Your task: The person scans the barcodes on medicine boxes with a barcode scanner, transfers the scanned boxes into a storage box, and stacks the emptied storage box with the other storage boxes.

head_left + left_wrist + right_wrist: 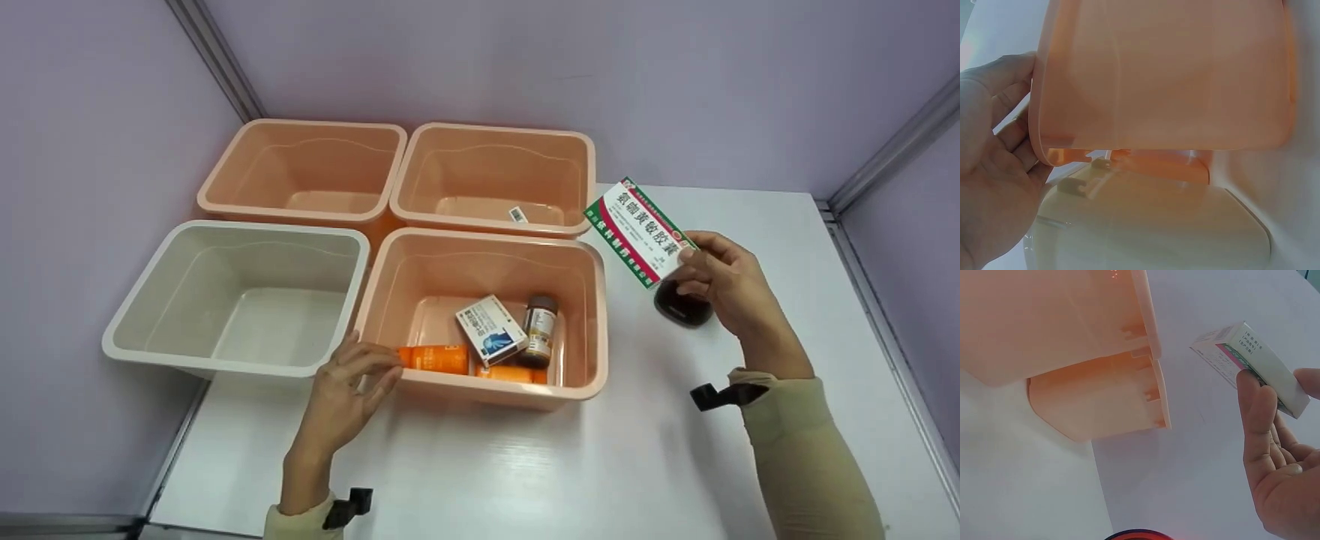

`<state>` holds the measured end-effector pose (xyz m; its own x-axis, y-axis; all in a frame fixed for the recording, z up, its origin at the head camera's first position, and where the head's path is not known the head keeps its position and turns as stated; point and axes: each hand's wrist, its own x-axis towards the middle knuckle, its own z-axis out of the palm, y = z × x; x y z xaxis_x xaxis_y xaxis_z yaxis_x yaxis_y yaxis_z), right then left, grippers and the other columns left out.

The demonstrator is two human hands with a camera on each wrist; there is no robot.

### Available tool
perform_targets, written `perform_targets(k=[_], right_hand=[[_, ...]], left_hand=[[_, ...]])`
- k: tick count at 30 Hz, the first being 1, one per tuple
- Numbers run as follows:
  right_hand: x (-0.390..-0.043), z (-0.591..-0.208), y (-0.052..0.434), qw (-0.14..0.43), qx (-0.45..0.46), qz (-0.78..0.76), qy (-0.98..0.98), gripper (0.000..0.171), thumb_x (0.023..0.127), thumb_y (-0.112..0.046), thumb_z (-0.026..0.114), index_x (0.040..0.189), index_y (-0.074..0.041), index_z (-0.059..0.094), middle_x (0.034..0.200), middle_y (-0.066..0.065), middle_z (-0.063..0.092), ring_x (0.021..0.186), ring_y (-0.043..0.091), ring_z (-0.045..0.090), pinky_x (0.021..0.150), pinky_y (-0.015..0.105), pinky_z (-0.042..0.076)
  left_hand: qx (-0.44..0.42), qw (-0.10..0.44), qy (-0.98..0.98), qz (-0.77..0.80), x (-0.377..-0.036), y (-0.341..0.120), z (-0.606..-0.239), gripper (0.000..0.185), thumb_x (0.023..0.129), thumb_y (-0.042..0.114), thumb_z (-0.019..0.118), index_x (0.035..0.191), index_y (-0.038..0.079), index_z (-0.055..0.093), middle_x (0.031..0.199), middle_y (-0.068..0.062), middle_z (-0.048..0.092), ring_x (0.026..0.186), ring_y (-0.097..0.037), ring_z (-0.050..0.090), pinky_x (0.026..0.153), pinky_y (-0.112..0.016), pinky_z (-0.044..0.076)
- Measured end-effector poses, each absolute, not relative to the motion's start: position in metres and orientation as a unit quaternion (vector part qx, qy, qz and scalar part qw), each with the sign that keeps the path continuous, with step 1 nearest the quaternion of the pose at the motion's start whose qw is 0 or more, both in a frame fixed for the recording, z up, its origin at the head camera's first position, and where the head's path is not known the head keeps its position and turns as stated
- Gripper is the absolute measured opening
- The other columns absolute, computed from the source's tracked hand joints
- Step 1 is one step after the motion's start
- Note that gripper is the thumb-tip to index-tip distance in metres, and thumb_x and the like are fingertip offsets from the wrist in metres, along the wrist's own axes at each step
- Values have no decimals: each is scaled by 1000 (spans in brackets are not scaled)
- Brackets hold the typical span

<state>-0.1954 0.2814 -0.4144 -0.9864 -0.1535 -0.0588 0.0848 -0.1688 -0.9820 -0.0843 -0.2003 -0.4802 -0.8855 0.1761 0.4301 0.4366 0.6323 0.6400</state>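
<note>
My right hand (pixel 731 289) pinches a medicine box (pixel 637 232) by one end, between thumb and fingers. The box is white with green and red bands and black Chinese lettering. In the right wrist view, the box (pixel 1266 363) is held in the air beside the bins. My left hand (pixel 349 386) holds the front-left corner of the front peach bin (pixel 592 315) at its rim. Inside that bin lie a white-and-blue box (pixel 491 330), a brown bottle (pixel 540 330) with a dark cap, and two orange packages (pixel 439 359), partly hidden by the front wall.
A grey-white bin (pixel 120 337) stands left of the front peach bin. Behind are a back-left peach bin (pixel 300 214) and a back-right peach bin (pixel 495 225), the latter with a small white label inside. A dark rounded object (pixel 681 309) sits below my right hand.
</note>
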Motion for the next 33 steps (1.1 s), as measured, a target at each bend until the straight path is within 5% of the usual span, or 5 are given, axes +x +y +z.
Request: perform_targets(k=[8, 15, 33], right_hand=[[-220, -407, 270, 86, -14, -748, 658, 36, 89, -16, 65, 119, -1, 51, 101, 6, 63, 74, 14, 66, 58, 18, 57], [-239, -406, 263, 85, -24, -739, 668, 32, 89, -15, 63, 116, -1, 52, 97, 5, 65, 75, 15, 68, 57, 19, 57], [-276, -401, 237, 83, -17, -663, 744, 42, 89, -29, 64, 121, -3, 52, 103, 5, 63, 79, 17, 69, 61, 21, 57]], left_hand=[[-184, 195, -884, -384, -85, -200, -483, 10, 84, 23, 71, 94, 23, 72, 92, 14, 67, 87, -4, 63, 119, -36, 30], [-167, 163, -891, -389, -84, -200, -479, 11, 87, 28, 67, 91, 20, 72, 95, 10, 67, 99, -12, 62, 121, -35, 25], [-164, 161, -891, -392, -86, -200, -481, 14, 86, 28, 68, 91, 16, 73, 93, 8, 67, 98, -13, 62, 121, -36, 25]])
